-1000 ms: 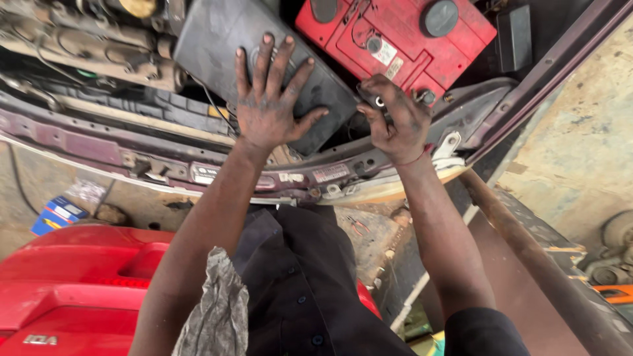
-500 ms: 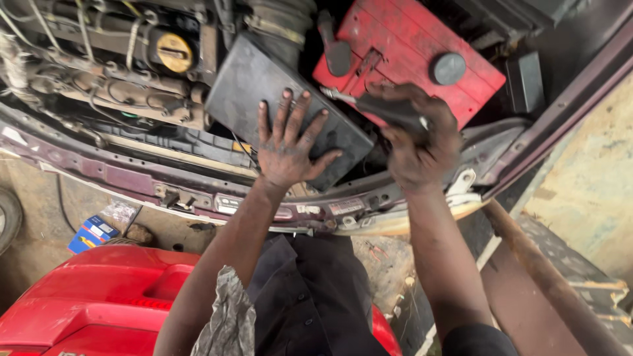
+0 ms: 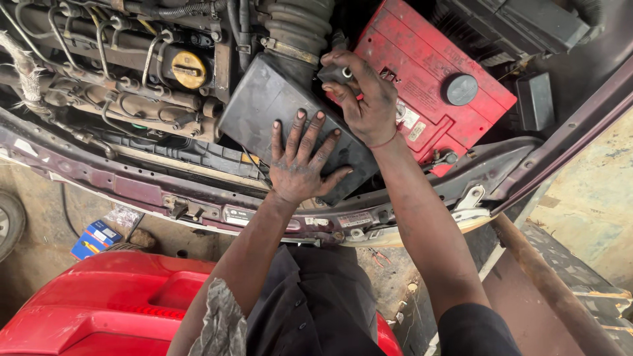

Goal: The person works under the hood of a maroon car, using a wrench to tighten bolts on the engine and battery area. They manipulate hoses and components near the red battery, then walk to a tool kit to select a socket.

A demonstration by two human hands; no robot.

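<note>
Left hand (image 3: 300, 161): spread flat, pressing on black airbox lid (image 3: 277, 115); best kept firm
Right hand (image 3: 366, 95): beyond it, clamped on small dark fitting (image 3: 334, 72) beside red battery (image 3: 428, 86); grip wants squareness

Bare forearms, grime-smeared left hand (image 3: 300, 168) and right hand (image 3: 369, 99); thin red thread at right wrist; dark short sleeves; grey rag (image 3: 221, 323) beside left elbow; dark trousers.
</note>
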